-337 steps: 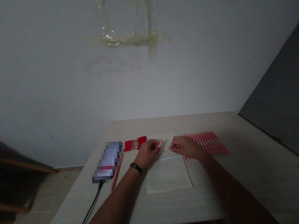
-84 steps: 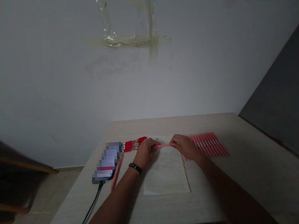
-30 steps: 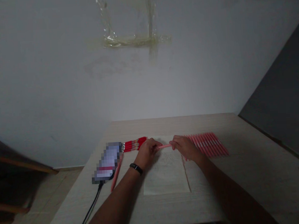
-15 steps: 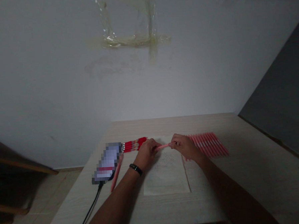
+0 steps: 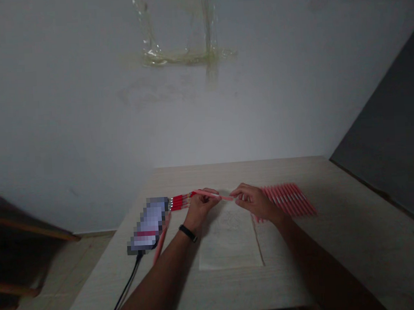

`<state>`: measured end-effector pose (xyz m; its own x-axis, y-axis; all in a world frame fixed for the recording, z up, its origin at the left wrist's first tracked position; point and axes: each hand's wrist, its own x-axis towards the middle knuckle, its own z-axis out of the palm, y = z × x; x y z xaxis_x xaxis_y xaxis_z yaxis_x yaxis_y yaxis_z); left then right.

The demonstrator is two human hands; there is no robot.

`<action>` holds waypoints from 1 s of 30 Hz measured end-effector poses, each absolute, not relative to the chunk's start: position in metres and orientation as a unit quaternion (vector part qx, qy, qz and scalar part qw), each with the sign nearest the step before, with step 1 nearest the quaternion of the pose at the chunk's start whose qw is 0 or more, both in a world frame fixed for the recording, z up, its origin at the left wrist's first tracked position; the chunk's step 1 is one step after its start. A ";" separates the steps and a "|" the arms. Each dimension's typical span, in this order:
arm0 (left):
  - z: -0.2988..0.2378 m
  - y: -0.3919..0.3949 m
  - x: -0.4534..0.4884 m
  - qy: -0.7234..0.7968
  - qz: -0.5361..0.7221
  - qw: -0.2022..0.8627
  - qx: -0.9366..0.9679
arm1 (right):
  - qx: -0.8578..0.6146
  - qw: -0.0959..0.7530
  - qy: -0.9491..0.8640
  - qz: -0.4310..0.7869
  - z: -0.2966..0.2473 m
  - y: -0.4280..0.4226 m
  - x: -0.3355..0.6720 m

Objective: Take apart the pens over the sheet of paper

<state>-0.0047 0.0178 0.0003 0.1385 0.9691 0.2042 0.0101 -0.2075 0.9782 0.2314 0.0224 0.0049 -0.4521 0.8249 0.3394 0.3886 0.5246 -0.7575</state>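
Over a pale paper sheet (image 5: 229,246), my left hand (image 5: 200,206) grips a slim pink pen (image 5: 209,193) between thumb and fingers. The pen lies nearly level, its left end passing over the hand. At its right end are the thumb and fingertips of my right hand (image 5: 253,201), curled around the tip in a light pinch. Several red pens (image 5: 178,202) with silvery ends lie side by side just left of my left hand, which partly covers them. Beyond my right hand is a neat row of several pink pens (image 5: 290,199).
A phone-like device (image 5: 150,222), blurred out, lies at the table's left with a black cable (image 5: 125,286) running to the front. Beside it rests another pink pen (image 5: 160,245), partly behind my left forearm. The wall (image 5: 240,125) stands behind the table (image 5: 235,169).
My left hand has turned and shifted slightly left along the pen, so more of the pen shows above it. My right fingers have loosened a little at its end.
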 end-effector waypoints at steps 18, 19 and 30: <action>0.004 0.012 -0.002 0.407 0.511 0.514 0.556 | -0.424 0.344 -0.737 0.398 0.005 0.016 0.229; 0.004 0.012 -0.002 0.409 0.513 0.515 0.552 | -0.426 0.343 -0.736 0.399 0.005 0.016 0.229; 0.001 0.014 -0.002 0.407 0.510 0.530 0.541 | -0.408 0.367 -0.757 0.356 0.004 0.016 0.223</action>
